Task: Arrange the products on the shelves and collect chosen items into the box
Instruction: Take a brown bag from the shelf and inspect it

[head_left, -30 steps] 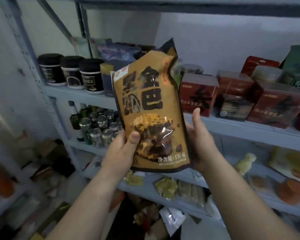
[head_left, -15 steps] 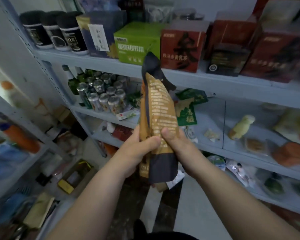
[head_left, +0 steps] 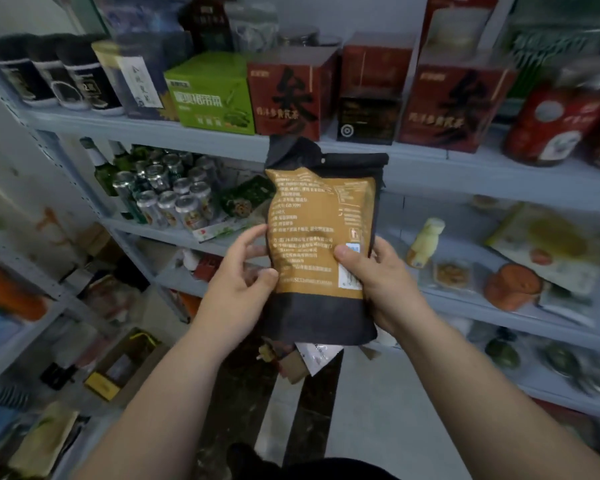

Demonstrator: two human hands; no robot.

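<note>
A brown and black snack pouch (head_left: 321, 223) is held upright in front of the shelves, its printed back side facing me. My left hand (head_left: 238, 289) grips its left edge, thumb on the face. My right hand (head_left: 378, 278) grips the lower right side, thumb across the barcode label. The pouch hangs in the air just below the upper shelf (head_left: 465, 171) of red boxes.
The upper shelf carries black jars (head_left: 54, 81), a green box (head_left: 212, 90) and red boxes (head_left: 291, 93). Cans and bottles (head_left: 168, 192) fill the middle shelf at left; a yellow figure (head_left: 425, 240) and flat packs lie at right. An open cardboard box (head_left: 122, 365) sits on the floor at lower left.
The pouch has been turned from front face, through edge-on, to back face toward me. My view has dropped lower along the shelves. Both hands have kept hold of the pouch.
</note>
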